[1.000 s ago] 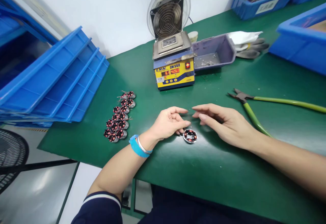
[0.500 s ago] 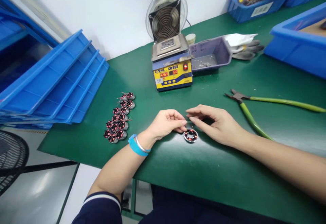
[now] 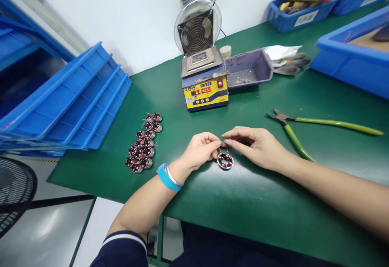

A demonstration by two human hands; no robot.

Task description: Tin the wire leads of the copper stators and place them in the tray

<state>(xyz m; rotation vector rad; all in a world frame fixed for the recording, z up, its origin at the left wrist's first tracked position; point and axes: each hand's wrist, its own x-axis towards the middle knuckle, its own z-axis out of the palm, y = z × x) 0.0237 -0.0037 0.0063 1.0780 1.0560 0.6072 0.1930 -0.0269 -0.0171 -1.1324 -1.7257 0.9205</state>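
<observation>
A round metal ring with copper windings [image 3: 225, 161] hangs or rests tilted just below my fingertips, over the green table [image 3: 273, 210]. My left hand [image 3: 205, 149] pinches the thin wires that rise from the ring's upper edge. At the ring's upper right, my right hand [image 3: 251, 145] has its thumb and forefinger tips pressed together by the wire ends; what lies between them is too small to make out. Several similar wound parts [image 3: 142, 143] stand grouped to the left of my left hand.
Green-handled cutters [image 3: 291, 125] lie open at the right. Behind are a yellow-and-blue heated unit [image 3: 206, 95], a purple tray [image 3: 252, 70], gloves [image 3: 288, 64] and blue bins [image 3: 349, 60]. Stacked blue crates [image 3: 75, 101] lean at the left.
My right fingertips have closed together and come nearer my left fingertips. The ring now sits slightly lower relative to my left fingers, with its wires showing. The camera view has shifted a little.
</observation>
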